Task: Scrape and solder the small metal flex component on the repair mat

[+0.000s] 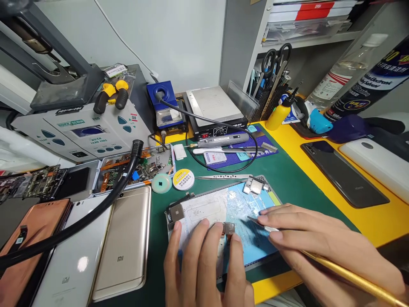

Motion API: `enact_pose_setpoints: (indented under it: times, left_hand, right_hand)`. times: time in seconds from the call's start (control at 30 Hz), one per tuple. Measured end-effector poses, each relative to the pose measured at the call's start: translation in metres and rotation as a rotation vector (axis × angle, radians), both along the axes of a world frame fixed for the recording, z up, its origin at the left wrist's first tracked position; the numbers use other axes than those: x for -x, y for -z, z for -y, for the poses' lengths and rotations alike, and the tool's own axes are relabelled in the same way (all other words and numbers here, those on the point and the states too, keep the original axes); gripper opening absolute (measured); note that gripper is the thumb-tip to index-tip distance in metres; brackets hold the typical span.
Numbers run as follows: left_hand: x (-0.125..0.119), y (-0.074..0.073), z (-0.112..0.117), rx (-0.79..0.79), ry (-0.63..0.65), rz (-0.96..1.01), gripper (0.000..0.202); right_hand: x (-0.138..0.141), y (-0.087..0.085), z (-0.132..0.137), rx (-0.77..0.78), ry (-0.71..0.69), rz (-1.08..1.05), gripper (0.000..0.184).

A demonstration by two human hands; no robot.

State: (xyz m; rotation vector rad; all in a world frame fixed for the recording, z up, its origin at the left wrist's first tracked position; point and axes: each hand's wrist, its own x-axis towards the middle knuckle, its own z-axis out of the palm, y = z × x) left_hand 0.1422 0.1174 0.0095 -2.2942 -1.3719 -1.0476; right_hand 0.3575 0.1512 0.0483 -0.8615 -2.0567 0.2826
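An opened phone (220,204) with a pale blue inside lies on the green mat (287,175) in front of me. My left hand (204,264) rests flat on its lower left part, fingers stretched out and pressing near a small square part (229,228). My right hand (313,243) is closed round a thin metal tool (255,221) whose tip touches the phone's middle; a gold-coloured handle (351,279) runs back under the hand. A small metal shield (252,185) sits at the phone's top edge.
A gold phone back (124,247), a white one (70,264) and a copper one (32,238) lie at left under a black hose (96,209). A parts tray (140,166), solder station (86,132), heating plate (214,104), tweezers (220,176) and a dark phone (345,175) surround the mat.
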Motion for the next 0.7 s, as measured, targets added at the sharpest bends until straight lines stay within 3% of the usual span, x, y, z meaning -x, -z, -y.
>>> enact_pose_setpoints:
  times: [0.33,0.7]
  left_hand:
    - [0.005,0.000,0.000,-0.030,0.014,-0.007,0.040]
    - [0.002,-0.007,0.004,0.046,0.013,0.024,0.042]
  right_hand:
    - [-0.007,0.010,0.008,0.055,0.136,-0.118,0.042]
    - [0.001,0.005,0.005,0.030,0.270,-0.209,0.021]
